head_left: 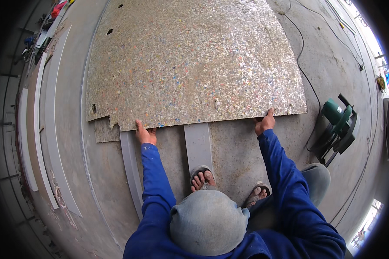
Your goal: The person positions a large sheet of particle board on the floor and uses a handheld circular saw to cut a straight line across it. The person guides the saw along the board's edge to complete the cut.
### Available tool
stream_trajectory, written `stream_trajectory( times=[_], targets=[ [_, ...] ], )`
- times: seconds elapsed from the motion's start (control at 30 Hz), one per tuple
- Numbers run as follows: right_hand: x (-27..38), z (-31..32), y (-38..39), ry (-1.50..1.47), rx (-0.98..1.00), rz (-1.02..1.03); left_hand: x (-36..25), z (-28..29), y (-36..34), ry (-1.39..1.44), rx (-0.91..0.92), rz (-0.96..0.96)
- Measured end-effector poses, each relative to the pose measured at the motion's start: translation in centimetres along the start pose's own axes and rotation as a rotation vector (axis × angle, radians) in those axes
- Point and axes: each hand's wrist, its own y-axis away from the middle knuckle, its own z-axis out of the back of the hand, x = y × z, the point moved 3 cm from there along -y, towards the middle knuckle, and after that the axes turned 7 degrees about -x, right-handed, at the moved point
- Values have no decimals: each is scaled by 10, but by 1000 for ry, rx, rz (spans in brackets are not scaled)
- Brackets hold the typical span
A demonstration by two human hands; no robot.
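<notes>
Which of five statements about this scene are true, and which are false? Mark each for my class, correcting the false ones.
1. The left hand and right hand grip the near edge of the speckled board. True.
2. The green power tool is left of the board. False: it is on the right.
3. A cable runs along the floor. True.
4. The sleeves are red. False: they are blue.
5. The board's near left corner is notched. True.
</notes>
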Motion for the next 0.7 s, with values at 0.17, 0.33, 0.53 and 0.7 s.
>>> stream_trajectory(
  times=[0.17, 0.33, 0.53, 0.7],
  targets=[
    [-1, -5, 15, 53, -82, 36, -6, 6, -6, -1, 21, 39],
    [-1, -9, 6, 22, -127, 65, -4, 2, 7, 35, 36, 5],
    [-5, 10, -5, 42, 53, 42, 5, 6, 10, 2, 74, 79],
    [8, 4, 12, -39, 118, 29, -4, 6, -5, 3, 37, 61]
  ],
)
